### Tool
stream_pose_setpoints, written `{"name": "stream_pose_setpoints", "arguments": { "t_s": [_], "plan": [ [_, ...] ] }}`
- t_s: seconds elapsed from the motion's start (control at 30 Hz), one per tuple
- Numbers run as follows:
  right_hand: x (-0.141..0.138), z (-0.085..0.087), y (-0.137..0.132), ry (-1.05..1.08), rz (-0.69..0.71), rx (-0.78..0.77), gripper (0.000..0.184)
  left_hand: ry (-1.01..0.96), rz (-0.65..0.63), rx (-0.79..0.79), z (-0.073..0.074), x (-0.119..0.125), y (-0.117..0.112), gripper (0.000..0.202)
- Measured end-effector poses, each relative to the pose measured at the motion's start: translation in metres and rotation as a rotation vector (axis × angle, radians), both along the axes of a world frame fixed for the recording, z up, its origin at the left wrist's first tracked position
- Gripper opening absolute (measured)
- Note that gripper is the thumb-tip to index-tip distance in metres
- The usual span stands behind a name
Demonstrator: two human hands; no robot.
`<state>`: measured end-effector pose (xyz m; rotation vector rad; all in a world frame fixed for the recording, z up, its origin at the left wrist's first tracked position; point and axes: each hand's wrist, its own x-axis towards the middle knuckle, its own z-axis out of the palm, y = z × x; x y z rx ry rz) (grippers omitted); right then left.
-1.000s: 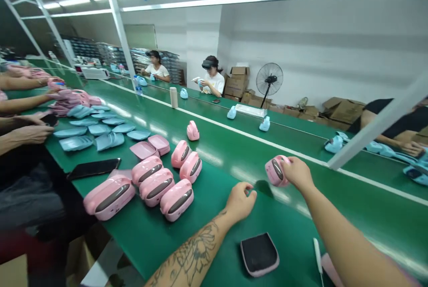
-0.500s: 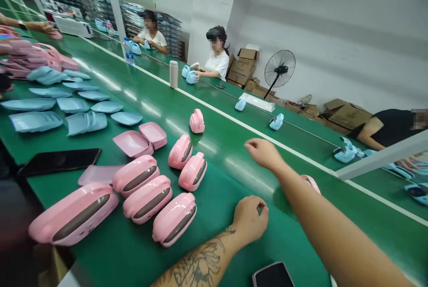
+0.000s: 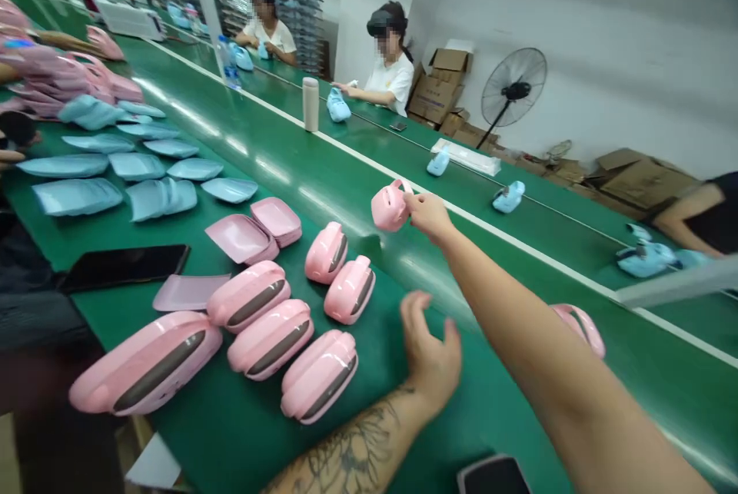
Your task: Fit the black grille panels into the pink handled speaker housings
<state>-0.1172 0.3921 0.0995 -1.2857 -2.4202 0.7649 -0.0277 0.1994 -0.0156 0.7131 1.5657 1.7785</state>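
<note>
Along the long green table (image 3: 201, 440), six pink cases (image 3: 270, 339) sit at the near left, just where they lay half a second ago. Cardboard boxes (image 3: 443, 87) stand by the far wall, some with flaps up; what is in them cannot be seen.

The right hand (image 3: 430, 216) reached out bare before; now its fingers are closed on the handle of a pink case (image 3: 388, 208), which had been standing by itself on the table — it is now tilted over the middle strip. The left hand (image 3: 430, 352) was loosely curled and has opened wide, holding nothing.

One more case (image 3: 582, 329) shows partly behind the right forearm. The tumbler (image 3: 310, 104) hides its contents — and the smaller water bottle (image 3: 229, 64) is too far off to judge its level.
</note>
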Motion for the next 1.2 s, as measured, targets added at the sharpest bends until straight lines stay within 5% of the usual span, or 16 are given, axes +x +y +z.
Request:
{"name": "stream_pose_setpoints", "arguments": {
  "t_s": [0.1,0.2,0.3,0.47,0.6,0.73,1.2],
  "plan": [
    [0.101,0.028,-0.035,-0.036,-0.052,0.083,0.029,0.062,0.042,0.072,0.006,-0.015,0.009,0.105],
    [0.183,0.043,-0.091,-0.045,-0.110,0.128,0.023,0.174,-0.106,0.177,0.009,-0.017,0.014,0.140],
    [0.237,0.035,-0.141,0.014,-0.177,0.141,0.021,0.099,-0.367,0.253,0.011,-0.004,0.005,0.137],
    [0.299,-0.011,-0.203,0.118,-0.357,0.157,0.041,-0.208,-0.384,0.314,0.016,0.020,-0.013,0.110],
    [0.327,-0.055,-0.236,0.015,-0.370,0.027,0.019,-0.374,-0.368,0.266,0.012,0.031,-0.017,0.073],
    [0.330,-0.081,-0.249,-0.050,-0.352,-0.056,0.013,-0.457,-0.303,0.215,0.003,0.042,-0.030,0.063],
    [0.333,-0.091,-0.256,-0.016,-0.411,-0.080,0.014,-0.460,-0.300,0.236,-0.007,0.074,-0.056,0.059]
  ]
}}
